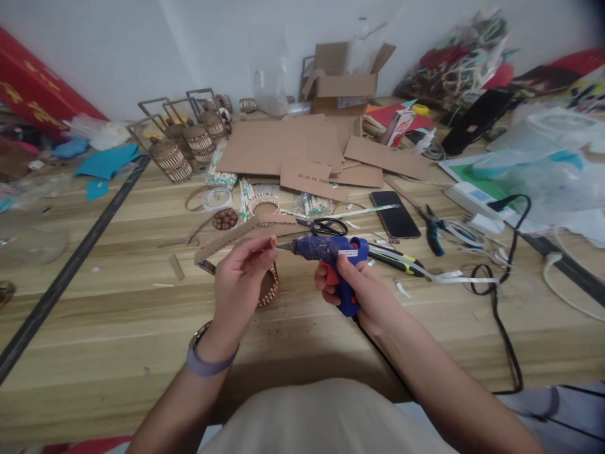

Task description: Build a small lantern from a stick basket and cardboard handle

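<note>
My right hand [357,287] is wrapped round the handle of a blue hot glue gun [314,248], with fingers at its red trigger. The gun's nozzle points left. Just off its tip, my left hand [246,268] pinches a small brown piece [273,241], mostly hidden by the fingertips; I cannot tell whether the nozzle touches it. Beneath and behind my left hand lie a round piece edged with short pale sticks [270,290] and a bent cardboard strip [231,233]. Black scissors [331,226] rest behind the glue gun.
A phone [395,215], a yellow-black utility knife [397,260] and blue-handled pliers [433,233] lie to the right. Further back are a bowl of brown balls [225,219], cardboard sheets [278,145] and several stick-banded lanterns [170,161]. A black cord [503,334] runs along the right.
</note>
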`<state>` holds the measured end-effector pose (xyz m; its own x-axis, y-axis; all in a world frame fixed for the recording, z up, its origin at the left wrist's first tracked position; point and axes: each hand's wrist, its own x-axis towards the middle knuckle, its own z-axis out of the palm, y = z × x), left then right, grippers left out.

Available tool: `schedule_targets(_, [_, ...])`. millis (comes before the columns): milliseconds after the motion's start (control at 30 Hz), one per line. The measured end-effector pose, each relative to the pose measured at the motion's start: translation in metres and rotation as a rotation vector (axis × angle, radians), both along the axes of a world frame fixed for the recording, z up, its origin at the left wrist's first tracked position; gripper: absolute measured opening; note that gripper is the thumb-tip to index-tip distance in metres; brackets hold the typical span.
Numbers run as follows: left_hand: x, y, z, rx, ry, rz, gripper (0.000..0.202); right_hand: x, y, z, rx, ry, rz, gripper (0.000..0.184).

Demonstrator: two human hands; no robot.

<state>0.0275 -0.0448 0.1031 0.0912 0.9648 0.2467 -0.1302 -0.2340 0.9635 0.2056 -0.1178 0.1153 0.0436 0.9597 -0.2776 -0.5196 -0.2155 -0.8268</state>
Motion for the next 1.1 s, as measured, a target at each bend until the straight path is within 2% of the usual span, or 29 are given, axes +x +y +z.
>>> schedule_targets(400, [-0.0015, -0.0003, 0.0003, 0.024, 0.065, 0.02, 0.02, -0.0022, 0.0048, 0.0003, -0.012, 0.01, 0.004, 0.054])
schedule_targets(1100, [-0.0024, -0.0007, -0.0015, 0.021, 0.056, 0.01, 0.022, -0.0051, 0.006, -0.0017, -0.002, -0.028, 0.009, 0.056])
